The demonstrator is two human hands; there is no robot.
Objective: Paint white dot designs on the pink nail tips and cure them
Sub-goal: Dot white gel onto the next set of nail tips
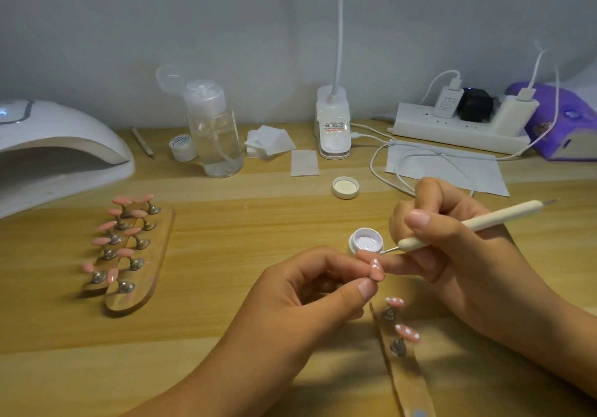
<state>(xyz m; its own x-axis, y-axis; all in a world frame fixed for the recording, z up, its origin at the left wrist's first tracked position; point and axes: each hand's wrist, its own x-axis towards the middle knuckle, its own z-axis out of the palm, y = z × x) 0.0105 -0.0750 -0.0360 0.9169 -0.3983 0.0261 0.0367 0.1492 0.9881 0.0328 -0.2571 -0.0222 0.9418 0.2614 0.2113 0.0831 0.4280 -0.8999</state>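
The left hand [310, 290] pinches a pink nail tip [375, 269] near the surface's front edge, tilted up for dotting. The right hand [452, 242] grips a dotting pen [465, 225] pencil-style, its tip at the white gel pot [366, 240], probably reloading. The tip bears a few white dots.

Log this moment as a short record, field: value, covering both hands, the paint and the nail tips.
left hand: pinches a pink nail tip with white dots
right hand: grips a dotting pen, its point at the paint pot rim
paint pot: open, beside the fingers
lid: off, farther back
dotted tips: two on the near stand
plain tips: on stands at left
curing lamp: far left
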